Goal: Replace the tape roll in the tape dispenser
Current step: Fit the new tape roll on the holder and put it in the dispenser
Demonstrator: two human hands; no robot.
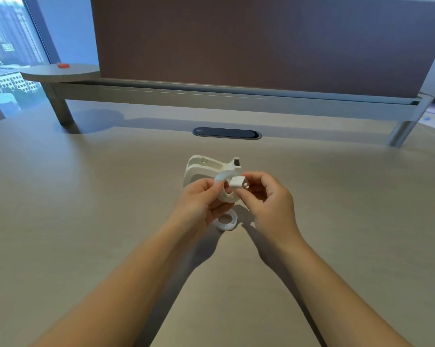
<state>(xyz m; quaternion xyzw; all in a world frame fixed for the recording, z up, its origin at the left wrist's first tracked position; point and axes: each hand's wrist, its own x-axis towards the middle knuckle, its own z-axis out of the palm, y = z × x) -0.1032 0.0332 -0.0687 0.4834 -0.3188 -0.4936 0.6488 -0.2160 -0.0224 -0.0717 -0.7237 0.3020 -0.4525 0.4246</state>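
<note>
1. The tape roll (226,194) is held off the counter (86,221) in the fingers (217,184) of the left hand (201,204), its open centre turned toward the right hand (266,196).
2. The right hand's fingers are closed on a small white hub (237,182), its end just at the roll's hole.
3. Just beyond both sets of fingers, the white tape dispenser (206,169) sits with its cradle apparently empty.
4. Below the fingers, a second white ring (226,222) lies flat on the counter; it looks like the spent core.
5. The step appears to be fitting the hub into the new roll.
6. Next, the hub probably needs pushing squarely through, then the pair lowered into the dispenser's slots.
</note>
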